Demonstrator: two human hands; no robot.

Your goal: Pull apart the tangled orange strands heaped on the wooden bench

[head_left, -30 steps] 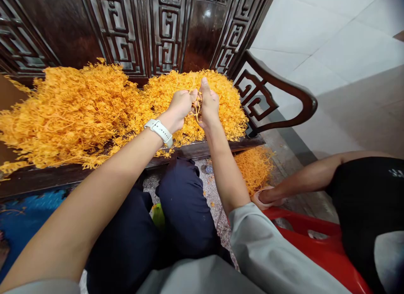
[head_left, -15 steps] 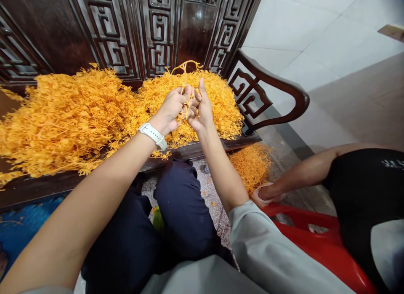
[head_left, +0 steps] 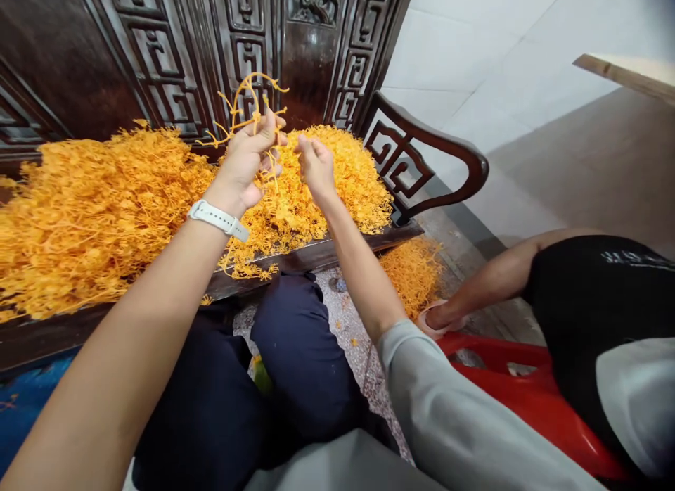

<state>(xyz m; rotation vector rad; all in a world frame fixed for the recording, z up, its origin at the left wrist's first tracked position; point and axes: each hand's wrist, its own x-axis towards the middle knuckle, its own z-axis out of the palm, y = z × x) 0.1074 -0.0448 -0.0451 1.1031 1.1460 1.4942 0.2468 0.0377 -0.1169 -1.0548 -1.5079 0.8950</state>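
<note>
We see white writing [head_left: 635,257] near the edge of the black cloth shorts [head_left: 595,294] worn by a person on the right, but it is too small and blurry for us to read. At the bottom left corner there is a shiny blue thing [head_left: 31,392], and we cannot tell if it is a bag or a sheet; a thin orange bit lies on it. Our left hand [head_left: 243,157], with a pale watch with a holey strap [head_left: 219,219] on the wrist, pinches a thin yellow-orange twig with many branches [head_left: 256,116] between thumb and fingers. The twig sticks up and out to both sides, in front of the carved dark wood back [head_left: 311,62] of the seat. Our right hand [head_left: 316,169] is just beside it, apart from the left one, with its fingers curled in close to the thumb; we cannot tell if a small bit is tucked inside. Under and around our hands, the shiny dark brown wooden surface [head_left: 311,255] holds a big fluffy yellow-orange heap [head_left: 100,217] on the left and a smaller fluffy heap [head_left: 351,174] on the right, near the curved wooden armrest [head_left: 469,160]. Down on the speckled floor [head_left: 342,329] sits a pile of thin orange stems [head_left: 414,273], near the person's pale pink shoe [head_left: 435,319] and a red plastic seat [head_left: 527,399].
</note>
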